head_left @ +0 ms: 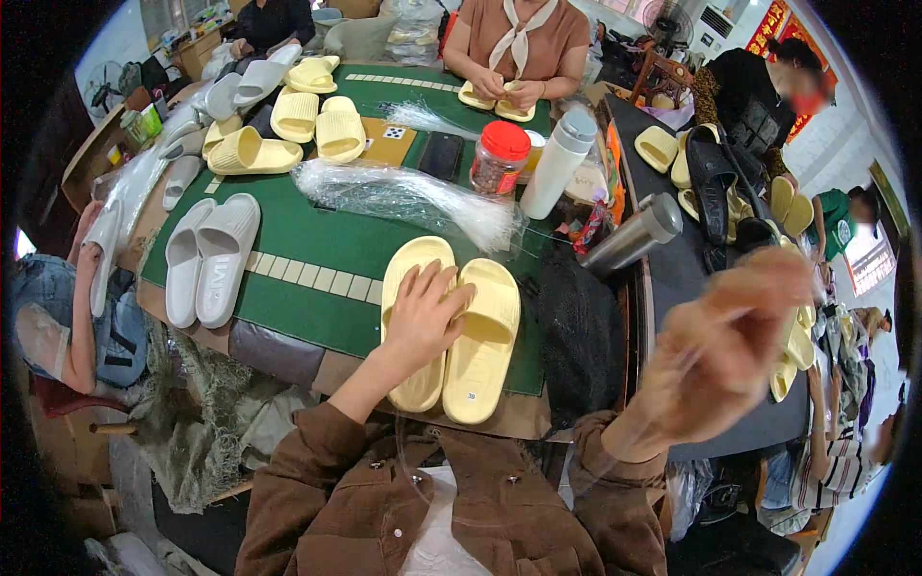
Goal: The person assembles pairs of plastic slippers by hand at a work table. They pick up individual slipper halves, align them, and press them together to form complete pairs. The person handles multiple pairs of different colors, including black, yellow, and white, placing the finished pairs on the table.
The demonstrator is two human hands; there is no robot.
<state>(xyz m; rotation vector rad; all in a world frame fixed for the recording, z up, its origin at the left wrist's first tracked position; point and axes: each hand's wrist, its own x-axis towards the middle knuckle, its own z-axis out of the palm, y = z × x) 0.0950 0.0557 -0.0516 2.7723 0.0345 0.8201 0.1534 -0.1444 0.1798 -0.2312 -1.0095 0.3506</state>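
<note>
In front of me a pair of pale yellow slide slippers (483, 350) stands side by side at the table's near edge, open tops up. My left hand (423, 312) lies over the strap of the left slipper, fingers curled over it and thumb reaching toward the right slipper's strap. Raised at the right, my right hand (725, 350) is smeared by motion, so its fingers cannot be made out. A faint clear strand seems to run near it. Beyond the slippers lies a bundle of clear plastic strands (408, 197).
White slippers (213, 264) stand left on the green mat (288, 312); more yellow slippers (252, 154) pile behind them. A red-lidded jar (499, 158), white bottle (560, 161), steel tumbler (634, 233) and black phone (441, 156) sit beyond. Black mesh (576, 331) hangs at right. Several people sit around.
</note>
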